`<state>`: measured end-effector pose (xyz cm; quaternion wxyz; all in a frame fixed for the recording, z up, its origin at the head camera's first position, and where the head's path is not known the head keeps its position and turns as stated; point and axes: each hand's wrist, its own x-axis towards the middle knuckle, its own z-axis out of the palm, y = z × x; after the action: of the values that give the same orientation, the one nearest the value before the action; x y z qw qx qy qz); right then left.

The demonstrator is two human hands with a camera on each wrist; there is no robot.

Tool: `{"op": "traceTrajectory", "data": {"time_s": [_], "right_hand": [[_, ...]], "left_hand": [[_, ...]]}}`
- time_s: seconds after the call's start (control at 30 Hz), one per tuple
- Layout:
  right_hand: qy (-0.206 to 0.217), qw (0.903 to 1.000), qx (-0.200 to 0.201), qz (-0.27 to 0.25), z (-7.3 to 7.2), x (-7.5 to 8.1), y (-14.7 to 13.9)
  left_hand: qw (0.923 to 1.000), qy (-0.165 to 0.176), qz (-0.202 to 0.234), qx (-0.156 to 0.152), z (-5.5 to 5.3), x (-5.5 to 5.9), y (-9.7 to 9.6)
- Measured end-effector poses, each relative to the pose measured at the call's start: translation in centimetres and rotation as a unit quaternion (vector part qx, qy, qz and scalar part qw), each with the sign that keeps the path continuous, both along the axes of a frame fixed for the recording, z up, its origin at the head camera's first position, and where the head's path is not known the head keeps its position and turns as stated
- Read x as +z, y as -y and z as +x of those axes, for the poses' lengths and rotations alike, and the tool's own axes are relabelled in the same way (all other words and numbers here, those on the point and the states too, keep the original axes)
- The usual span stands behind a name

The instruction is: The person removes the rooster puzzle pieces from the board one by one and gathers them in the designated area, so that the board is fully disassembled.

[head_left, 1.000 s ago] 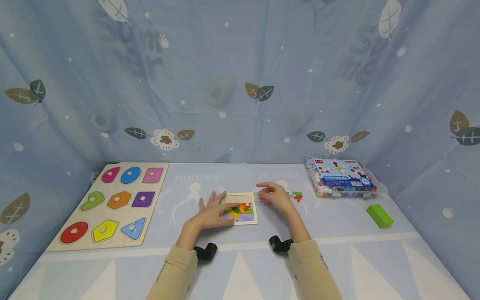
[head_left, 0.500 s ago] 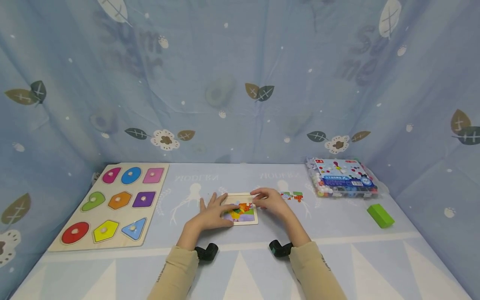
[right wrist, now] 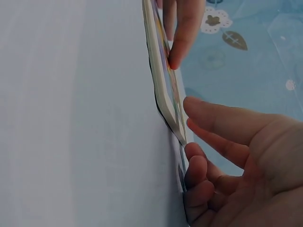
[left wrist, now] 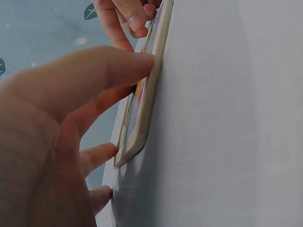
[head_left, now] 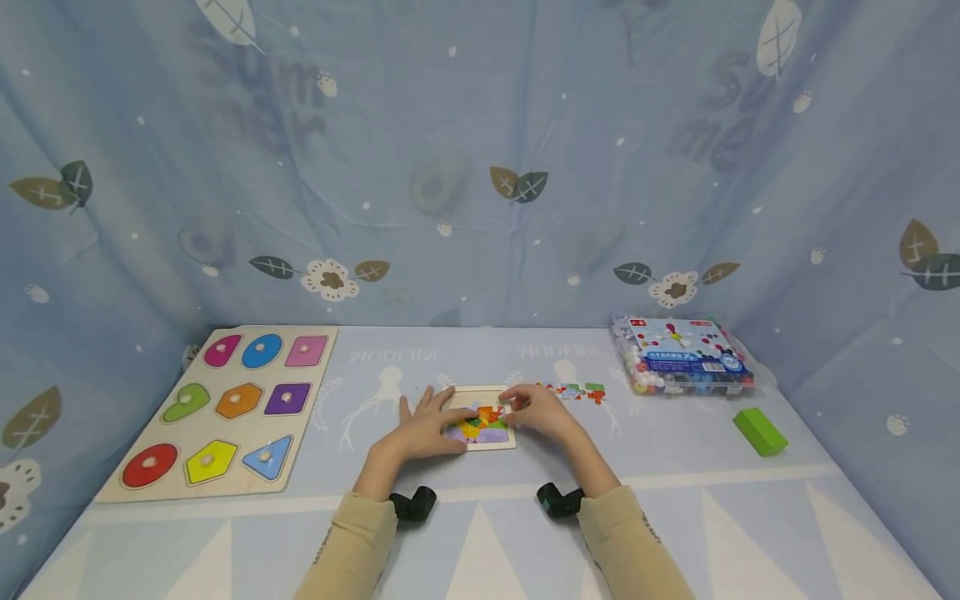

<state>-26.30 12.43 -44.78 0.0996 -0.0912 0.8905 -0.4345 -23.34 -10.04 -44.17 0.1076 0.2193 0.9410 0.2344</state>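
Observation:
A small wooden jigsaw puzzle (head_left: 487, 435) with a colourful cartoon picture lies on the table, its upper part bare wood. My left hand (head_left: 423, 432) rests over its left side with fingers spread. In the left wrist view the thumb (left wrist: 137, 66) touches the near edge of the puzzle frame (left wrist: 150, 99). At the right edge is my right hand (head_left: 543, 414), thumb and forefinger close together; I cannot tell whether they hold a piece. In the right wrist view its other fingers (right wrist: 196, 172) curl beside the frame's corner. Loose puzzle pieces (head_left: 572, 392) lie in a row behind the right hand.
On the left lies a wooden shape board (head_left: 247, 433) with coloured knobbed shapes. A clear plastic box of coloured beads (head_left: 686, 357) stands at the back right, and a green block (head_left: 761, 432) lies in front of it. A patterned curtain (head_left: 480, 167) hangs behind the table.
My right hand has moved left from beside the loose pieces to the puzzle's right edge, uncovering more of the row of pieces. The left hand has stayed on the puzzle.

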Motion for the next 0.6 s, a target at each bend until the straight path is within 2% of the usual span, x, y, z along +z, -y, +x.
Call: {"op": "traceTrajectory", "data": {"time_s": [0.27,0.47,0.6], "right_hand": [[-0.026,0.9988,0.036,0.021,0.04,-0.2,0.2],[-0.022,0.9986,0.035,0.034,0.1,-0.07,0.41],[-0.025,0.999,0.028,0.025,0.02,0.0,0.6]], "left_hand": [[0.9999,-0.009,-0.009,0.001,-0.04,-0.13,-0.05],[1.0,-0.006,-0.004,0.0,0.07,-0.1,0.0],[0.9999,-0.01,-0.004,0.0,0.06,-0.07,-0.02]]}}
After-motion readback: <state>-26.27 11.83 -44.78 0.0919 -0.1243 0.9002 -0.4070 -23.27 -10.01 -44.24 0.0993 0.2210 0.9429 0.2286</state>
